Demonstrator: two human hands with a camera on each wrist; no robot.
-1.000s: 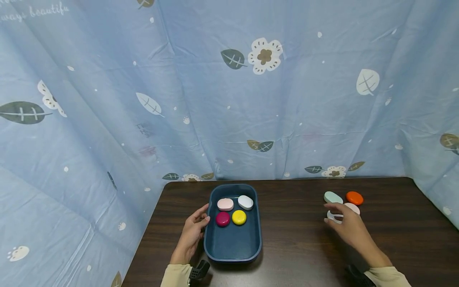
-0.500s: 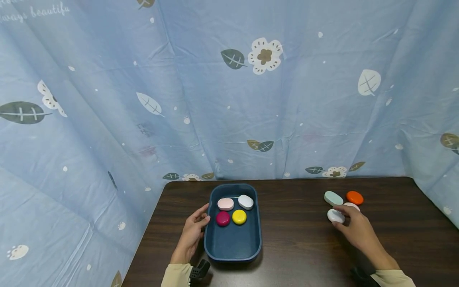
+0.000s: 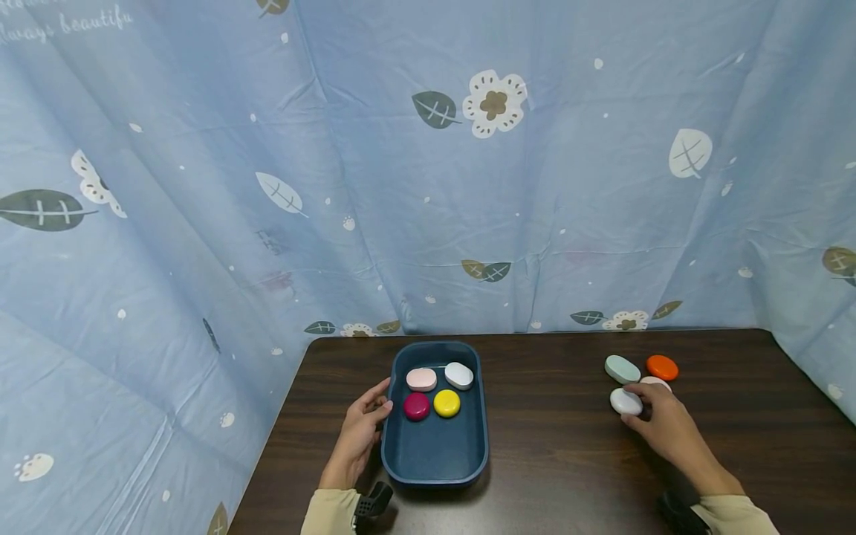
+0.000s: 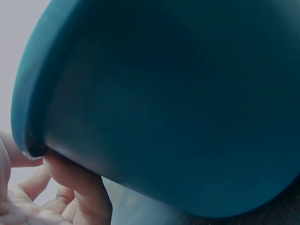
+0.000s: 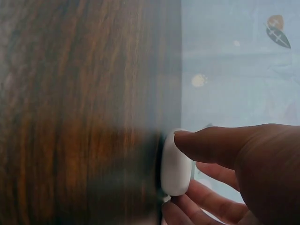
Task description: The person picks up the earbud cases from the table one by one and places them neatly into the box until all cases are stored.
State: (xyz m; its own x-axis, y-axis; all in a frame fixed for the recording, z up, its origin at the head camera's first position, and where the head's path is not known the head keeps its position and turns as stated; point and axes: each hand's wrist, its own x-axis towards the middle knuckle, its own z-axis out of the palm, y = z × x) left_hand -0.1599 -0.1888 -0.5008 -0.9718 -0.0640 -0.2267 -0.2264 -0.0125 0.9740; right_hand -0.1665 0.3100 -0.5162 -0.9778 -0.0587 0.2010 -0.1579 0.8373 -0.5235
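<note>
Blue curtain (image 3: 374,186), printed with leaves and flowers, behind a dark wood-grain table (image 3: 548,446). One navy tray (image 3: 435,449), rounded rectangle, at the table's left; long axis running away from the person, far end toward the curtain. Its contents, all in the far half: pink oval (image 3: 421,380), lying crosswise; white oval (image 3: 458,376), slanting; magenta round (image 3: 417,406); yellow round (image 3: 446,403). Left hand (image 3: 360,437): pinches the tray's left rim between thumb and fingers. One white piece (image 3: 626,402), smooth, at the table's right; outline slightly wider left to right, its true long axis uncertain under the fingertips. Right hand (image 3: 671,432): pinches that piece, thumb against fingers. Near it: pale green oval (image 3: 622,369), slanting, nearer end to the right; orange piece (image 3: 662,367); pale pink piece (image 3: 657,383), partly hidden by the hand.
</note>
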